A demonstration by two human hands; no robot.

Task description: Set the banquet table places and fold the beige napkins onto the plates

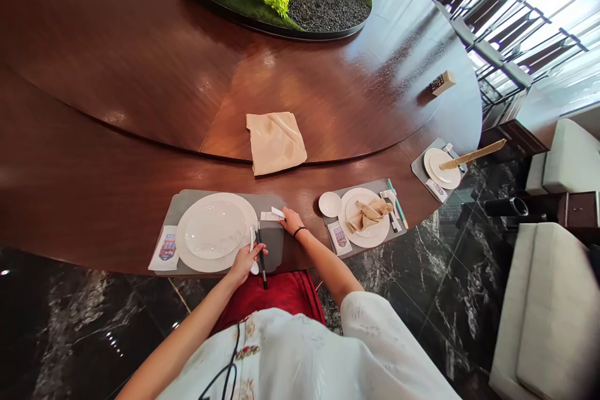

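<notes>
On my feed the left hand (pixel 241 264), close to the worktop's (pixel 117 200) near edge, grips a white spoon (pixel 254 268) and black chopsticks (pixel 263 269), long axes running inward, the chopsticks' near end jutting past that edge. Farther in and rightward, my right hand (pixel 292 222) pinches a small white piece (pixel 277 212) by a white strip (pixel 267 216) on the grey placemat (pixel 274 256). Stacked plates (pixel 187 253) crowd the spoon's left; beyond lies a beige cloth (pixel 276 142).
</notes>
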